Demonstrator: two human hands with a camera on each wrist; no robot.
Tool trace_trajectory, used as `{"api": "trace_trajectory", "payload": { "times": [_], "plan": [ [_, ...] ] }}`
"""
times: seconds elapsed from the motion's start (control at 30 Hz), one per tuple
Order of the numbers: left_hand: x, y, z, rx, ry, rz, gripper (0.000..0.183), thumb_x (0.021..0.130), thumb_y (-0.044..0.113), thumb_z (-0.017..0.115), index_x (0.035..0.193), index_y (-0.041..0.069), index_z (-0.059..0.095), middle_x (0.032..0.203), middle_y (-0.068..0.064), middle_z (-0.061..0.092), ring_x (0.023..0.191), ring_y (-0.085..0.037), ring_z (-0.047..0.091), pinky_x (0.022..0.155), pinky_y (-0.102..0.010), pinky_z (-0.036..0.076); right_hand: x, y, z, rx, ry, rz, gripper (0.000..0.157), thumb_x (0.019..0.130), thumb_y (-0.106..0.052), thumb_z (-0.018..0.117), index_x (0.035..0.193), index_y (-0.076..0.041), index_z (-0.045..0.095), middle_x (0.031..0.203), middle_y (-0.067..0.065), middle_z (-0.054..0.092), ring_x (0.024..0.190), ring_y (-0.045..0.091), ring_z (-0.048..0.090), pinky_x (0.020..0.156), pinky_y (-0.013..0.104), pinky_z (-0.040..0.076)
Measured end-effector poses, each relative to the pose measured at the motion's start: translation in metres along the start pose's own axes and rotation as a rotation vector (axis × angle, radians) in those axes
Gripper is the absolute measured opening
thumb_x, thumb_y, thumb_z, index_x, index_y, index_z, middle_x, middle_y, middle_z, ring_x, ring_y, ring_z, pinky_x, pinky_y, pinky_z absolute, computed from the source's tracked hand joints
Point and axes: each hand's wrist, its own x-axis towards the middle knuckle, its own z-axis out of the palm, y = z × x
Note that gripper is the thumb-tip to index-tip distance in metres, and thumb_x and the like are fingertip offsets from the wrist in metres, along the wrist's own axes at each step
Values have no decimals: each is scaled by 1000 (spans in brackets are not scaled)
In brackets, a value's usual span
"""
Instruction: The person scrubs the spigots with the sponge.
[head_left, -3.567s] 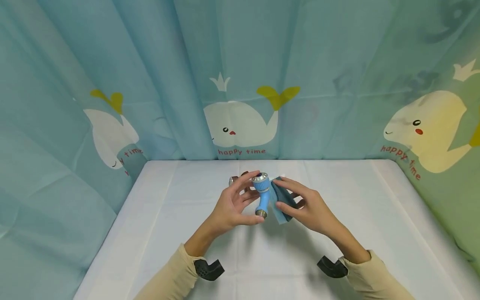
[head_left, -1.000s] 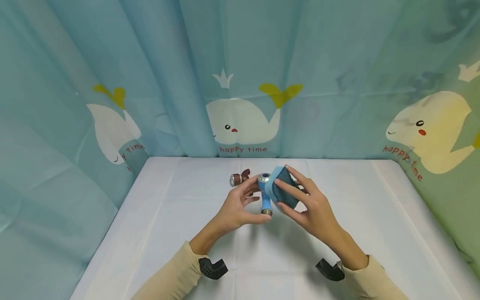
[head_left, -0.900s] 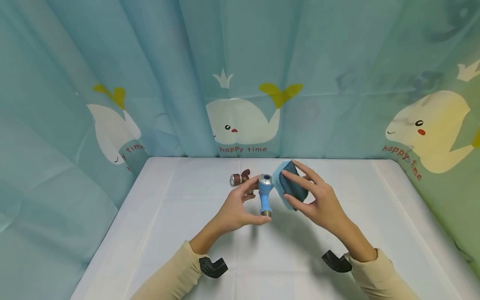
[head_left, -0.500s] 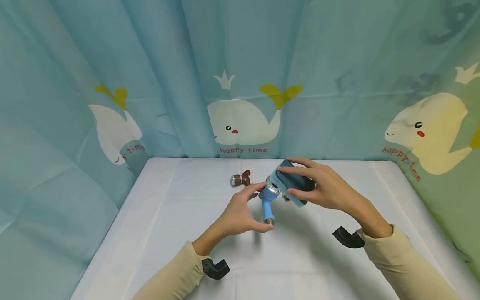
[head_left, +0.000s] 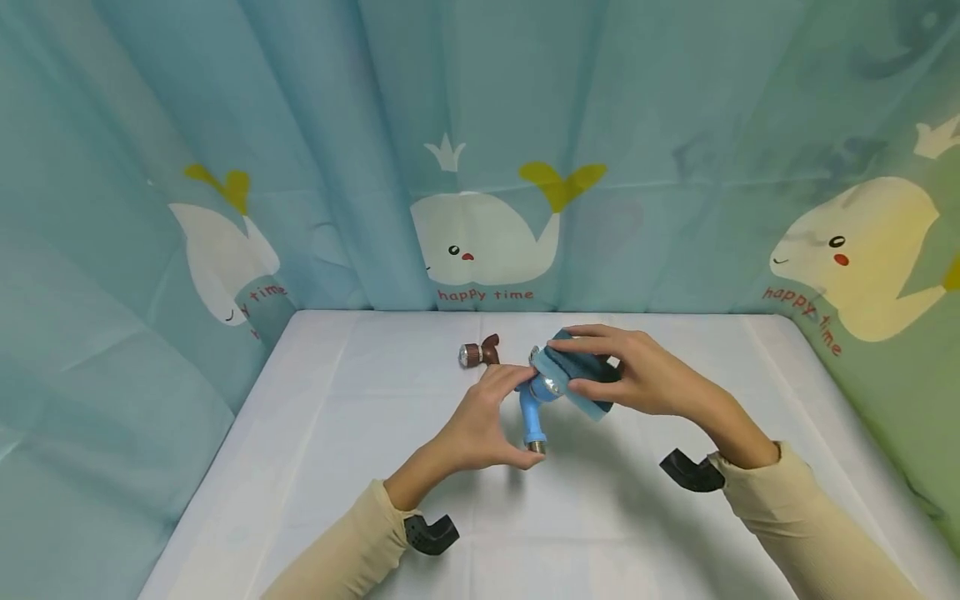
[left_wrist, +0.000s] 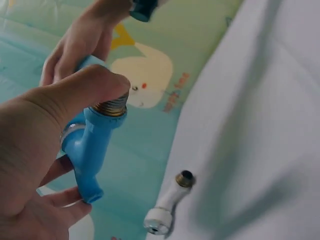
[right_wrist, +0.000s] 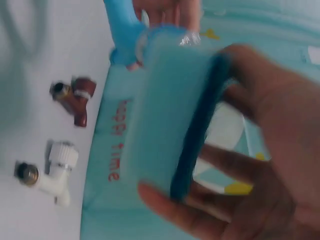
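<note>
My left hand [head_left: 480, 421] grips a light-blue plastic water tap [head_left: 531, 414], thumb on its threaded metal inlet and fingertips near the knob end. In the left wrist view the thumb [left_wrist: 95, 87] lies across the thread, and the tap's spout [left_wrist: 91, 189] points down. My right hand [head_left: 648, 371] pinches a two-layer sponge [head_left: 577, 379], light blue with a dark teal scouring side. The sponge's light side is against the tap's silver-rimmed knob, partly covering it. In the right wrist view the sponge [right_wrist: 165, 115] is blurred.
A brown tap [head_left: 480, 353] lies on the white table [head_left: 360, 467], behind the left hand. A white tap [right_wrist: 59, 170] lies beyond the hands, seen in the wrist views. A whale-print curtain [head_left: 337, 167] encloses the table's back and sides.
The right hand swung right and its forearm rose, then the sponge came onto the tap's knob. The left hand tilted the tap so its knob leans rightward toward the sponge.
</note>
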Motion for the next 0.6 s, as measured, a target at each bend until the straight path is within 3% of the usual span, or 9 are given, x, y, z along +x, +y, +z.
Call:
{"api": "trace_trajectory", "payload": {
  "times": [0.1,0.23,0.33,0.43,0.53,0.6],
  "plan": [
    [0,-1,-2,21,-1,29,96,64,28,98,146,7,53,141,-8,56,130,-23,49,104,-43,50,0,-2,1,-19,2,12,50,92,-27,80,140,-22,66,148,13,55,124,29,63,85,41,55],
    [0,-1,-3,1,22,41,96,63,26,98,146,7,53,140,-8,57,129,-24,50,104,-44,50,-1,-5,2,-51,6,3,50,93,-27,79,141,-23,65,150,13,53,116,26,66,83,41,56],
    [0,-2,-4,-74,33,5,98,65,23,98,149,8,50,141,-9,57,130,-23,52,106,-43,50,-3,-5,7,-72,88,-4,53,91,-22,81,141,-22,65,149,14,53,104,24,69,78,39,57],
    [0,-2,-5,-292,55,-42,98,70,12,94,153,4,44,146,-12,52,134,-26,51,112,-40,45,-7,-5,20,4,192,-13,58,88,-15,83,143,-18,63,151,13,52,104,23,68,71,34,58],
    [1,-3,-6,-588,81,-58,98,74,1,89,155,-3,36,149,-20,47,137,-31,48,114,-39,41,-11,-6,38,141,279,-5,61,89,-9,81,145,-17,61,153,10,51,110,22,66,69,30,60],
    [1,-3,-7,-735,95,-72,100,76,5,90,157,-5,32,150,-23,44,136,-31,47,114,-39,42,-15,-7,49,201,343,22,61,89,-6,80,146,-17,60,153,9,51,106,21,66,68,28,60]
  ]
}}
